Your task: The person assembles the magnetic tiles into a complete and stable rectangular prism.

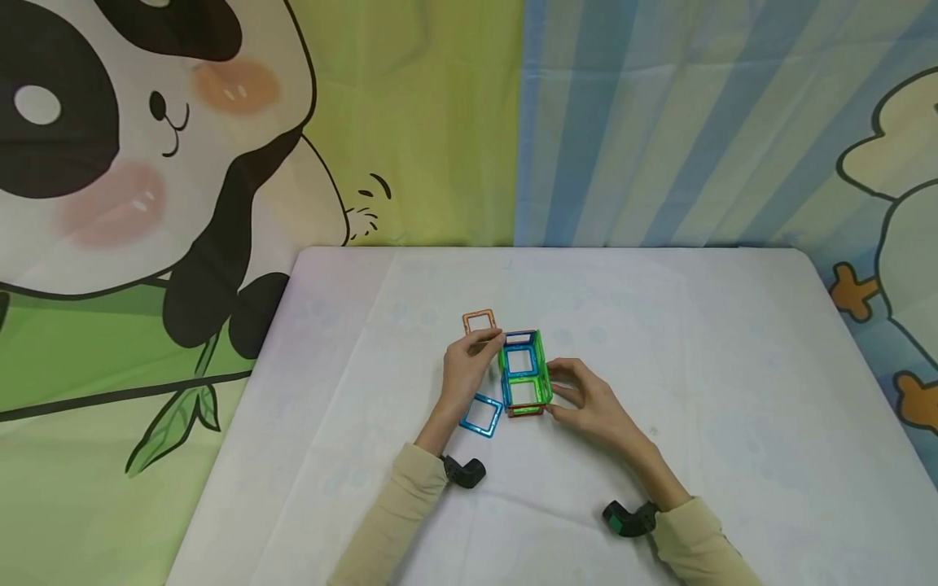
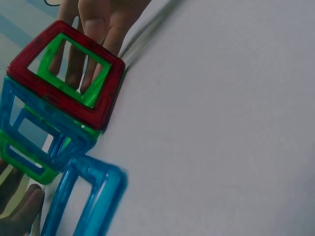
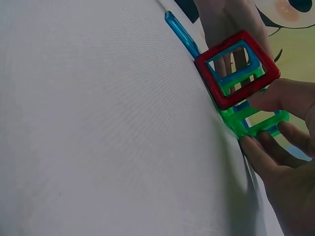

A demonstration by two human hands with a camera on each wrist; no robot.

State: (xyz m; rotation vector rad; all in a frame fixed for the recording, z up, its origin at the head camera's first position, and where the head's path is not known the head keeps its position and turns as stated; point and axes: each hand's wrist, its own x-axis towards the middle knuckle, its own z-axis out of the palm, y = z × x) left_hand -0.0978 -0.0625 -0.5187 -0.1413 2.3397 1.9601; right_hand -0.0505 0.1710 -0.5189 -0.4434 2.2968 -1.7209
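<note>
The box [image 1: 523, 377] points lengthwise toward the surface's [image 1: 718, 366] far edge, left hand [image 1: 466, 366] pinching its far-left corner, right hand [image 1: 592, 404] gripping its near-right side.

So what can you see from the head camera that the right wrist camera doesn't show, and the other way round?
Only the head view shows the orange square by the left hand and the tan sleeves.

Only the right wrist view shows the red square nearly face-on; the head view gives just a thin strip of it.

Both show the left hand, the right hand, the green-and-blue box, the loose blue square, the white tabletop and the panda backdrop.
</note>
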